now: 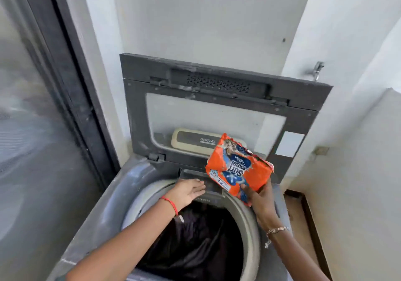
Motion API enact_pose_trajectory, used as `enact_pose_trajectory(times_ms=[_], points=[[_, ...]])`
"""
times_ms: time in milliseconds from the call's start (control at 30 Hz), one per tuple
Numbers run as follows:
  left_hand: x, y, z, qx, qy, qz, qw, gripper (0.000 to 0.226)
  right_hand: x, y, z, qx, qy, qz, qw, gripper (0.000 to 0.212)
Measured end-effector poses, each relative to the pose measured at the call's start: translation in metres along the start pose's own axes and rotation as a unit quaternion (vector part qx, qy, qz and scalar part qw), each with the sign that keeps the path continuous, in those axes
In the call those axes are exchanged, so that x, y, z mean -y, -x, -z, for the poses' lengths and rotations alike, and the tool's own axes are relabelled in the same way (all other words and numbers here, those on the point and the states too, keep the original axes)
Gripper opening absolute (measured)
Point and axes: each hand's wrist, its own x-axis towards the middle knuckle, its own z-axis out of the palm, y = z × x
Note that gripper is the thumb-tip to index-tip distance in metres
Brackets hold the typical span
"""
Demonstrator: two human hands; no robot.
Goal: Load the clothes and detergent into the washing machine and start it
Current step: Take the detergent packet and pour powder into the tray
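Right hand (259,196) grips the "Surf excel" packet (238,168), print inverted — left hand (188,190), fingers straight, at nine o'clock; "DIGITAL" label (207,140) at eleven.

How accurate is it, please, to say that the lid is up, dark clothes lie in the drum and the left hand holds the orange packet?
Wrong in one respect: the right hand holds the orange packet; the left hand is open, holding nothing. The head view shows this. The lid is up and dark clothes lie in the drum.
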Motion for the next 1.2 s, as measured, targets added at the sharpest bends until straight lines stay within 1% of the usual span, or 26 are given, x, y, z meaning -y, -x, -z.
enact_pose_trajectory(times_ms=[33, 100, 233, 467, 667, 800, 933, 1067, 1133, 1200], points=[[-0.001, -0.002, 0.009, -0.010, 0.003, 0.000, 1.000, 0.013, -0.002, -0.003, -0.005, -0.003, 0.028, 0.005, 1.000, 0.054], [-0.005, -0.007, 0.025, -0.030, -0.009, -0.004, 0.999, 0.022, -0.007, -0.008, -0.014, -0.009, 0.072, 0.011, 0.997, 0.054], [-0.014, -0.015, 0.042, -0.072, -0.023, -0.009, 0.997, 0.037, -0.001, -0.012, -0.026, 0.004, 0.120, 0.019, 0.993, 0.051], [-0.018, -0.019, 0.046, -0.094, -0.028, 0.003, 0.995, 0.039, 0.008, -0.019, -0.037, 0.022, 0.202, 0.066, 0.977, 0.053], [-0.019, -0.022, 0.048, -0.061, -0.028, 0.007, 0.998, 0.037, 0.011, -0.029, -0.045, 0.027, 0.274, 0.090, 0.957, 0.059], [-0.021, -0.020, 0.048, -0.067, -0.033, 0.004, 0.997, 0.038, 0.011, -0.030, -0.048, 0.028, 0.278, 0.101, 0.955, 0.058], [-0.022, -0.018, 0.048, -0.070, -0.026, 0.004, 0.997, 0.039, 0.013, -0.030, -0.049, 0.019, 0.253, 0.082, 0.964, 0.054], [-0.021, -0.021, 0.049, -0.061, -0.039, 0.007, 0.997, 0.037, 0.013, -0.030, -0.046, 0.020, 0.254, 0.084, 0.963, 0.053], [-0.020, -0.021, 0.047, -0.044, -0.047, 0.006, 0.998, 0.037, 0.013, -0.028, -0.042, 0.018, 0.230, 0.066, 0.971, 0.050], [-0.020, -0.021, 0.043, -0.033, -0.054, 0.011, 0.998, 0.035, 0.013, -0.025, -0.036, 0.013, 0.174, 0.039, 0.984, 0.044]])
